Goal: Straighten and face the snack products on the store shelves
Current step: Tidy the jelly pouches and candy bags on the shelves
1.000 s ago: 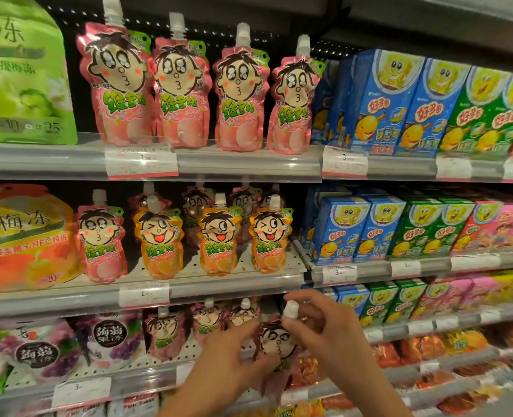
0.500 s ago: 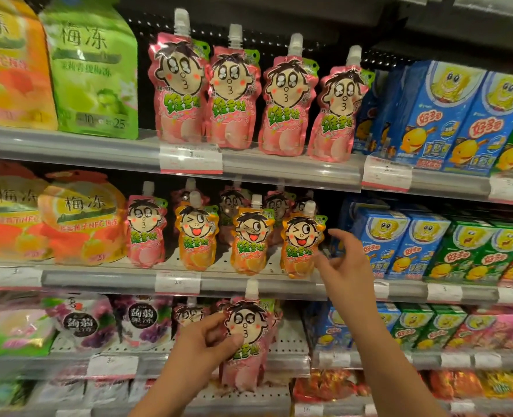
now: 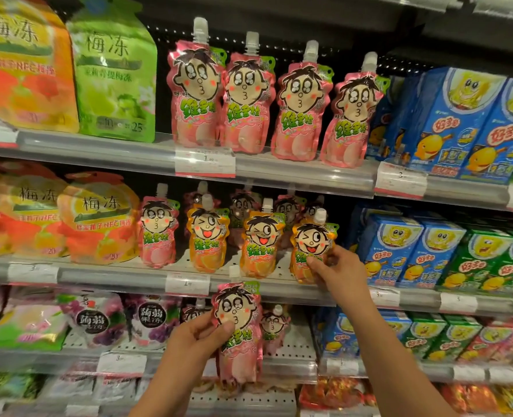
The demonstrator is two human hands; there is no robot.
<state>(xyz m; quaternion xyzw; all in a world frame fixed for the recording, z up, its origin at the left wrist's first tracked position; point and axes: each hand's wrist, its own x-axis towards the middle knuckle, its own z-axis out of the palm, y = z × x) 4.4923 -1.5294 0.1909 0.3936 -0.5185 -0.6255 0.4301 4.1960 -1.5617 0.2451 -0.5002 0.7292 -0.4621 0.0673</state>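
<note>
My left hand (image 3: 196, 338) grips a pink spouted jelly pouch (image 3: 239, 329) and holds it upright in front of the lower shelves. My right hand (image 3: 338, 270) pinches the rightmost orange pouch (image 3: 310, 245) standing on the middle shelf (image 3: 98, 275), thumb on its front. Two more orange pouches (image 3: 259, 246) and one pink pouch (image 3: 158, 233) stand in that front row, with darker pouches behind them. Several pink pouches (image 3: 246, 99) line the top shelf.
Blue boxes (image 3: 456, 124) and green boxes (image 3: 490, 260) fill the shelves to the right. Large orange bags (image 3: 98, 218) and a green bag (image 3: 115, 79) sit at the left. Purple pouches (image 3: 152, 320) stand on the lower shelf. Price tags (image 3: 205, 162) run along the shelf rails.
My left hand lifted the pink pouch off the lower shelf. My right hand let go of it, rose to the middle shelf and took hold of the rightmost orange pouch.
</note>
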